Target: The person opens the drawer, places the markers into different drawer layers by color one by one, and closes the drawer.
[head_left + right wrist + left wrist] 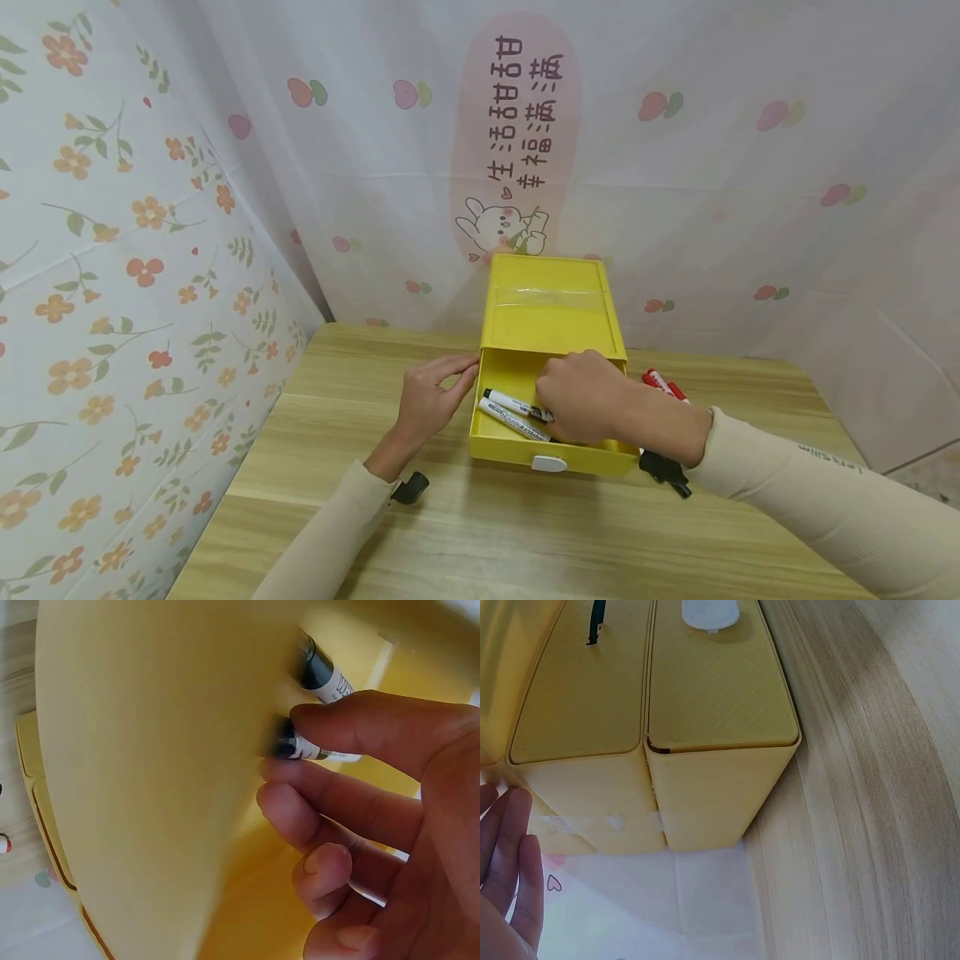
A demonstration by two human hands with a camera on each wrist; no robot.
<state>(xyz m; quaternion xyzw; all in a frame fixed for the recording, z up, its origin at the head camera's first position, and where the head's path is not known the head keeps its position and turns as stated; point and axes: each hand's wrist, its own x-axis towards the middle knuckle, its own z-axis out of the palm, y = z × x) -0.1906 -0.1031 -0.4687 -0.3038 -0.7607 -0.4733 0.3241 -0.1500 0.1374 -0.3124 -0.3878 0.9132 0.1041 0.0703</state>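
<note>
A yellow drawer (498, 450) with a white pull tab (550, 463) is slid out of the front of a yellow drawer box (551, 325). Two white markers lie slanted in it, an upper marker (510, 402) and a lower marker (517, 422). Inside the drawer, my right hand (588, 396) pinches a black-ended marker (304, 748) between thumb and forefinger, other fingers loosely bent. Another black-capped marker (319, 667) lies just beyond the thumb. My left hand (431, 400) has its fingertips at the box's left side, fingers extended.
Red-capped markers (658, 382) lie on the wooden table (360, 367) to the right of the box. Two lower shut drawers (720, 690) show in the left wrist view. Printed curtains (360, 250) hang behind and to the left.
</note>
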